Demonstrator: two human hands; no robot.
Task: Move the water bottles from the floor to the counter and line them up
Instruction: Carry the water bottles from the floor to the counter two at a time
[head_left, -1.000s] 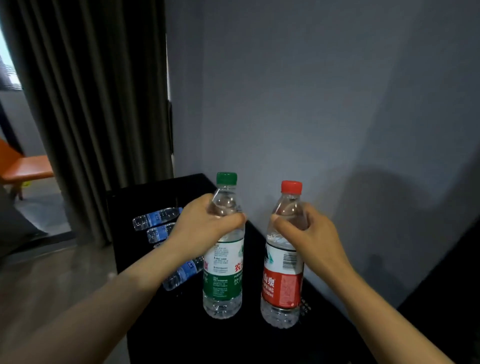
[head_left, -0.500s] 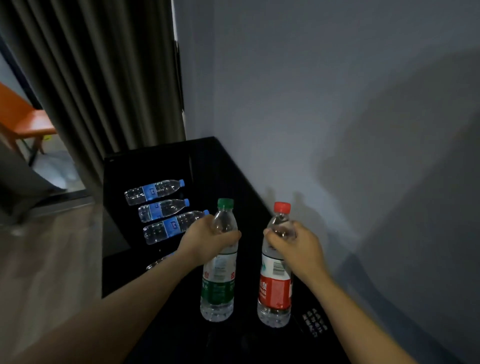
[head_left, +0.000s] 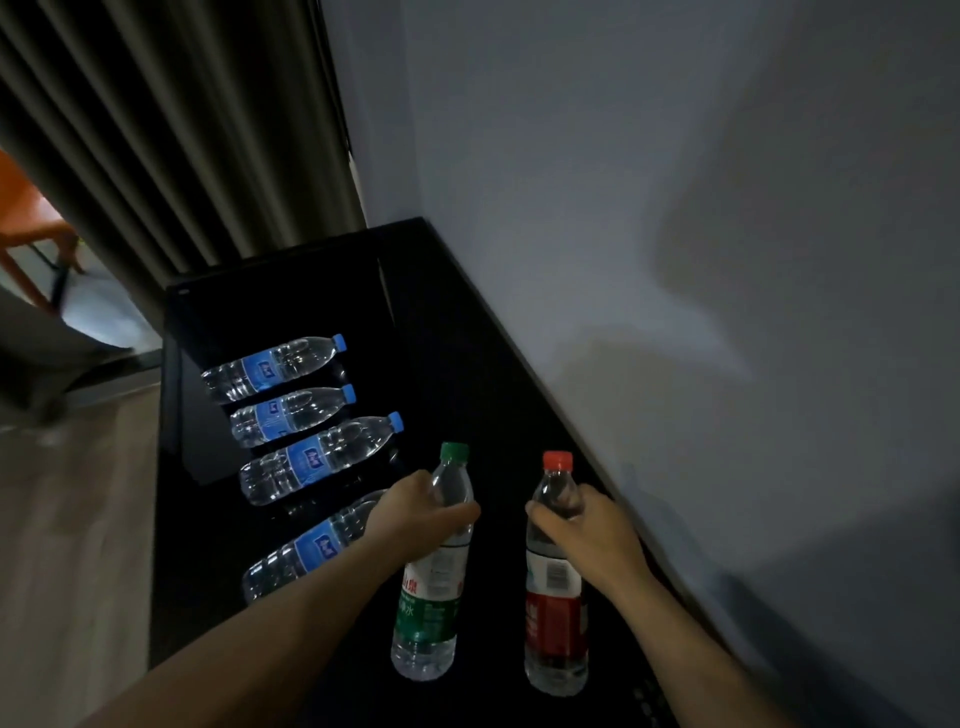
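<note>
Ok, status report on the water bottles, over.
Left hand grips green-capped bottle, right hand grips red-capped bottle. Both upright, apart, on black counter. Four blue-labelled bottles lie flat to the left; nearest runs behind left hand.

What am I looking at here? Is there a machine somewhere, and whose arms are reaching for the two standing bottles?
There is no machine here. The picture comes from a wide-angle camera worn on a person's head, looking forward and down, so the two bare arms are that person's own. The dark surface is a black counter set against a grey wall. Four blue-labelled bottles lie on their sides on it in a rough row. The left hand grips the green-capped bottle near its shoulder, and the right hand grips the red-capped bottle the same way. Both bottles are roughly upright, side by side and apart. I cannot tell whether their bases touch the counter.
</note>
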